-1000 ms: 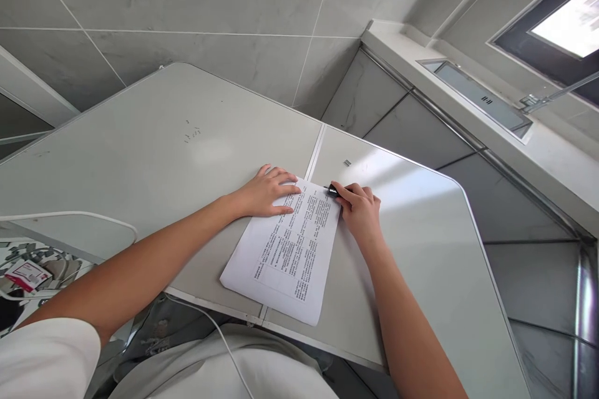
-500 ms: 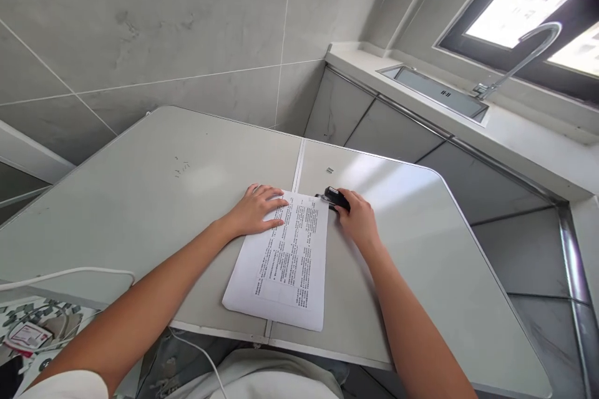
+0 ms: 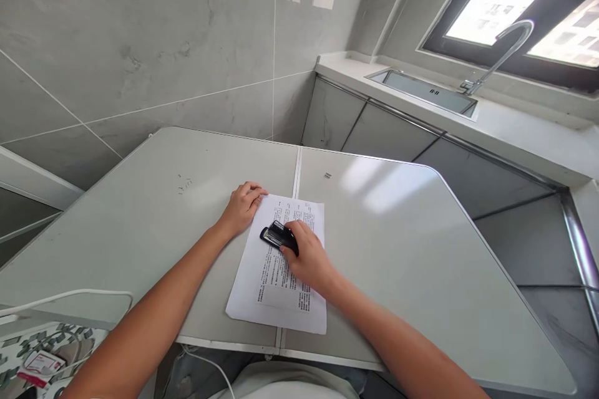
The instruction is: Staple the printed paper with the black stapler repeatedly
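Note:
Printed paper [image 3: 292, 315] lies flat on the table in front of me, whether one sheet or several I cannot tell. My left hand [image 3: 243, 204] is at its upper left corner, fingers drawn together on the edge. A black stapler [image 3: 277, 234] is in my right hand [image 3: 306, 255], fingers wrapped round its back part. It is over the middle of the page, its front end pointing left, and covers some of the printed lines. Whether it touches the paper is unclear.
Two small staple strips [image 3: 328, 175] lie on the folding table [image 3: 397, 274], with loose staples [image 3: 185, 185] at the left. A white cable [image 3: 70, 293] crosses the left edge. Beyond the table stand a counter with a sink [image 3: 430, 92] and a faucet [image 3: 508, 53].
My right hand has carried the stapler from the paper's upper right corner leftward over the page. My left hand has slid to the upper left corner, its spread fingers drawing together.

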Tool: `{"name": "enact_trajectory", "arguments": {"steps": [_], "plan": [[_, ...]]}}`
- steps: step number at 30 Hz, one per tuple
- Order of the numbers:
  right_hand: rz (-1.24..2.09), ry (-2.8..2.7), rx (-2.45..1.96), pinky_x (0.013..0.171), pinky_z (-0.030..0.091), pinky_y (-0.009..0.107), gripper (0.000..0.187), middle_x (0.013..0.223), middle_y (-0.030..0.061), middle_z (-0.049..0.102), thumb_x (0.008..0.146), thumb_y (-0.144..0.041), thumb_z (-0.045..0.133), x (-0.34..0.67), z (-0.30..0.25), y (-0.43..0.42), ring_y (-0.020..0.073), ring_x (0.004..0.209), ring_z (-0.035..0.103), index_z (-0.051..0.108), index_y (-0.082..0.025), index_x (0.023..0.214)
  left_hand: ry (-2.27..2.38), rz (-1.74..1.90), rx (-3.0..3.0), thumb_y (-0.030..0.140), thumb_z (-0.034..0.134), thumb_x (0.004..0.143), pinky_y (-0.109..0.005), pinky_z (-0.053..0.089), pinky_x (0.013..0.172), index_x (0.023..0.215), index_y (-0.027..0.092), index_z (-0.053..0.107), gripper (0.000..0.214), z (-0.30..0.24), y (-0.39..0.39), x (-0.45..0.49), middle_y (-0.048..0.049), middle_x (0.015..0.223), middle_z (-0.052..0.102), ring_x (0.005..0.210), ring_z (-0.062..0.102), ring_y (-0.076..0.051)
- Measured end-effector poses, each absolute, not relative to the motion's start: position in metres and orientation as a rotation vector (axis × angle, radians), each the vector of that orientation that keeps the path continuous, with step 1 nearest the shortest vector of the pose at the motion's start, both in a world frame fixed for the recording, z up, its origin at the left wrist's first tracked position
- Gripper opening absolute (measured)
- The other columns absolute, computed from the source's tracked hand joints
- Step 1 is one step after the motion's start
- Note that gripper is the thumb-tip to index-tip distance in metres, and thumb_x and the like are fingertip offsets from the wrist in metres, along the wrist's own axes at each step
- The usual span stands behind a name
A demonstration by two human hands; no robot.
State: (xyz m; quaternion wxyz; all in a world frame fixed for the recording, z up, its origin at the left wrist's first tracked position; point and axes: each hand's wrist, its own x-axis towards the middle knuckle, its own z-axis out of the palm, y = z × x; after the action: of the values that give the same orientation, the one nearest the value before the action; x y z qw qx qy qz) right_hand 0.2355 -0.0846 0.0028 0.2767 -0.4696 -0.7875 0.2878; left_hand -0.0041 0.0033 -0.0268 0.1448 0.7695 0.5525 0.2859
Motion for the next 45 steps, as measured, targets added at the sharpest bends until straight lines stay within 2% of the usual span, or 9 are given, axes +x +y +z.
{"name": "enact_trajectory", "arguments": {"steps": [6,15,21,23,26,29,32,39,45], "plan": [[0.804,-2.289,-1.246,0.082,0.05,0.037,0.027,0.107,0.0062,0.058,0.084,-0.013,0.059,0.268,-0.002,-0.077,0.0243,0.096,0.057,0.052,-0.024,0.108,1.615,0.845,2.183,0.032,0.039,0.106,-0.044,0.044,0.102,0.112,0.024,0.072,0.034,-0.032,0.007,-0.008,-0.0086,0.118,0.06,0.109,0.058,-0.024],[0.804,-2.27,-1.391,0.08,0.051,0.039,0.012,0.102,0.0058,0.06,0.096,-0.028,0.054,0.373,-0.002,-0.087,0.0236,0.091,0.058,0.052,-0.024,0.108,1.632,0.724,2.331,0.031,0.052,0.099,-0.052,0.042,0.102,0.116,0.026,0.069,0.025,-0.039,0.006,-0.004,-0.0108,0.119,0.06,0.114,0.054,-0.031],[1.009,-2.2,-1.248,0.078,0.051,0.035,0.04,0.102,0.0048,0.065,0.093,-0.052,0.064,0.408,0.013,-0.063,0.0222,0.09,0.06,0.059,-0.025,0.122,1.582,0.92,2.047,0.037,0.052,0.099,-0.045,0.045,0.099,0.103,0.025,0.071,0.023,-0.033,0.01,-0.01,-0.0075,0.112,0.063,0.106,0.059,-0.025],[0.863,-1.965,-1.383,0.07,0.046,0.032,0.035,0.085,0.0022,0.062,0.096,-0.056,0.054,0.427,0.01,-0.038,0.0196,0.078,0.057,0.063,-0.023,0.103,1.535,1.061,1.834,0.039,0.055,0.097,-0.037,0.048,0.088,0.095,0.023,0.069,0.021,-0.03,0.012,-0.013,-0.0064,0.102,0.064,0.094,0.059,-0.022],[0.532,-1.661,-1.739,0.059,0.034,0.031,0.045,0.059,-0.0019,0.047,0.092,-0.057,0.056,0.454,-0.007,0.004,0.0154,0.059,0.042,0.05,-0.022,0.065,1.41,1.298,1.461,0.038,0.061,0.094,-0.029,0.045,0.069,0.072,0.021,0.059,0.029,-0.027,0.016,-0.021,-0.0025,0.077,0.056,0.073,0.053,-0.016],[0.343,-1.608,-1.926,0.06,0.033,0.032,0.042,0.057,-0.0001,0.051,0.086,-0.055,0.057,0.468,-0.03,0.03,0.0167,0.06,0.044,0.051,-0.022,0.061,1.186,1.496,1.095,0.035,0.064,0.092,-0.026,0.038,0.055,0.057,0.02,0.039,0.045,-0.025,0.022,-0.031,0.002,0.06,0.036,0.056,0.04,-0.012],[0.234,-1.673,-1.996,0.061,0.033,0.032,0.038,0.062,0.0027,0.06,0.085,-0.054,0.055,0.47,-0.044,0.036,0.0185,0.063,0.049,0.057,-0.023,0.064,1.025,1.55,0.86,0.033,0.064,0.091,-0.026,0.034,0.049,0.056,0.021,0.029,0.051,-0.024,0.028,-0.041,0.0049,0.056,0.023,0.048,0.03,-0.01],[0.212,-1.777,-1.969,0.061,0.033,0.031,0.038,0.065,0.0035,0.063,0.085,-0.055,0.054,0.473,-0.046,0.032,0.0181,0.063,0.05,0.061,-0.022,0.067,1.012,1.567,0.708,0.035,0.063,0.093,-0.026,0.041,0.054,0.063,0.02,0.05,0.036,-0.029,0.036,-0.048,0.0029,0.058,0.038,0.049,0.037,-0.009],[0.215,-1.765,-1.997,0.06,0.033,0.032,0.037,0.065,0.0037,0.063,0.084,-0.055,0.055,0.472,-0.047,0.033,0.0184,0.063,0.05,0.063,-0.022,0.068,1.005,1.578,0.679,0.031,0.062,0.089,-0.027,0.041,0.054,0.066,0.02,0.055,0.026,-0.029,0.036,-0.047,0.0018,0.059,0.045,0.05,0.039,-0.01]]}}
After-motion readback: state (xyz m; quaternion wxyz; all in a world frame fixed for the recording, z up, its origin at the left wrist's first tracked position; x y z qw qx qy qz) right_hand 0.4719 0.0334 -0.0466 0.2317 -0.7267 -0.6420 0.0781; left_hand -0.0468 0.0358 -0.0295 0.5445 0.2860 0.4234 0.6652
